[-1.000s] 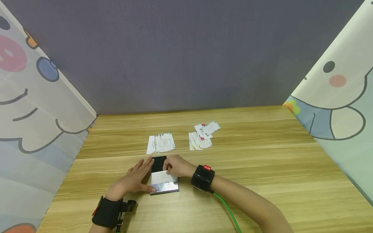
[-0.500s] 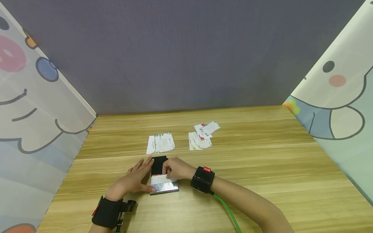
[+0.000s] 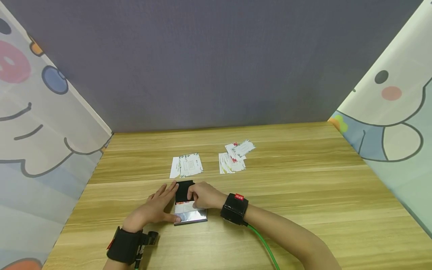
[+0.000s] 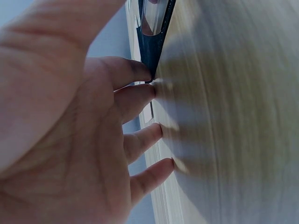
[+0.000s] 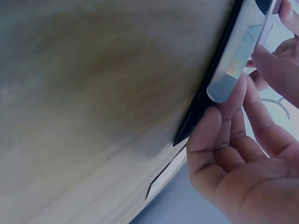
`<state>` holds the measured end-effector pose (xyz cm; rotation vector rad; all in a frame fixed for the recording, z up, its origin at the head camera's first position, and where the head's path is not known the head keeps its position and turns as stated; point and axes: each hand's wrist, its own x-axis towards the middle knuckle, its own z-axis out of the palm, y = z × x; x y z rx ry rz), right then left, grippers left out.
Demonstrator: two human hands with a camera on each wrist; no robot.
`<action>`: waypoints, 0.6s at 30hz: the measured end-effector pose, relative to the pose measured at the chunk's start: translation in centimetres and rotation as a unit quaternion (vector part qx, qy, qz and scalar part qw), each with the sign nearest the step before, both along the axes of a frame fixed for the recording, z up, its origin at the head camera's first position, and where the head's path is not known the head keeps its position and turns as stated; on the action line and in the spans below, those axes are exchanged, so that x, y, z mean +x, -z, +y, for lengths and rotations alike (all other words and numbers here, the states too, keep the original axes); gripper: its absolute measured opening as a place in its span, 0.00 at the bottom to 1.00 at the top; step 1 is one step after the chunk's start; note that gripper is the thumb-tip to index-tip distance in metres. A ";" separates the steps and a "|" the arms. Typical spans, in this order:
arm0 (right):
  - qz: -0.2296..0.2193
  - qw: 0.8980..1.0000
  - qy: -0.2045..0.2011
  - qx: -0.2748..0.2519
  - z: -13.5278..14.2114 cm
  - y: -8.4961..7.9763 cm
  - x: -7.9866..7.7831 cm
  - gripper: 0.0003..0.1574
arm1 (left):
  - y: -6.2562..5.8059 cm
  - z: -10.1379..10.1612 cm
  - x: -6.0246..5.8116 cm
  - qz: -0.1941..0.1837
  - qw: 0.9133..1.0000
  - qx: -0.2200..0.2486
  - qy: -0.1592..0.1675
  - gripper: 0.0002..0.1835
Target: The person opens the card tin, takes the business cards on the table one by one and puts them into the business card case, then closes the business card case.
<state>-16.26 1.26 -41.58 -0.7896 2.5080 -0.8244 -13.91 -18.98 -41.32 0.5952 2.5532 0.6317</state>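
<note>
Here's the left hand [image 3: 153,209], fingers spread nearly straight, fingertips at the lid edge, thumb resting on the flat black card case with a shiny silver front [image 3: 194,216], which lies open between both hands. White printed cards [image 3: 190,165] lie just beyond the left fingertips. A white rectangular paper card [image 3: 185,207] sits partly in the case, under the right hand [image 3: 206,196], wrist angled inward, fingers bent, thumb at the card; whether it's pinching, I can't tell. Farther beyond that hand, overlapping floral paper cards [image 3: 233,163].

Grey wall [image 3: 216,63] behind a wood-grain table [image 3: 303,180].
</note>
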 end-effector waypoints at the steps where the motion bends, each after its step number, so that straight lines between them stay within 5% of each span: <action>1: 0.001 1.000 0.001 0.001 0.0 0.0 0.0 0.10 | 0.0 0.0 0.0 0.000 1.000 0.001 0.001 0.57; 18: 0.004 1.000 -0.016 -0.003 0.0 -0.3 0.0 0.03 | -0.1 -0.2 0.0 0.001 1.000 0.003 0.004 0.56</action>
